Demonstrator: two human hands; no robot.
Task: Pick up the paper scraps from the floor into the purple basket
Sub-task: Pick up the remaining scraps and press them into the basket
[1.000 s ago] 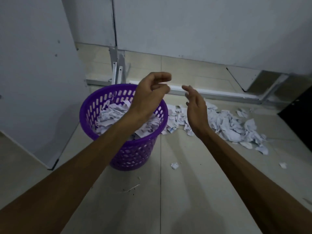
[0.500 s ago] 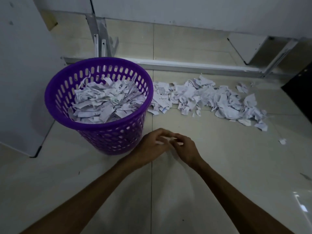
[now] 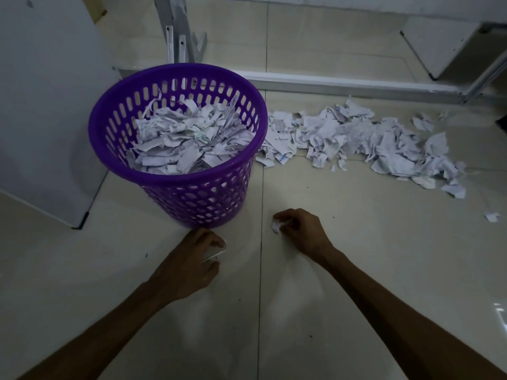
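Note:
The purple basket (image 3: pixel 175 185) stands on the tiled floor, more than half full of torn white paper. A long pile of paper scraps (image 3: pixel 362 141) lies on the floor to its right. My right hand (image 3: pixel 300 231) is low at the floor in front of the basket, fingers curled around a small white scrap (image 3: pixel 275 227). My left hand (image 3: pixel 192 264) is down near the basket's base and pinches a thin white paper strip (image 3: pixel 216 252).
One lone scrap (image 3: pixel 491 216) lies far right. A white panel (image 3: pixel 41 105) leans at the left, close to the basket. A grey metal rail (image 3: pixel 343 85) runs along the floor behind the pile, with a white box (image 3: pixel 444 42) at the back right.
Both hands came down from above the basket to the floor in front of it, met there, then parted. Each now holds a small piece of paper. The view tilted downward.

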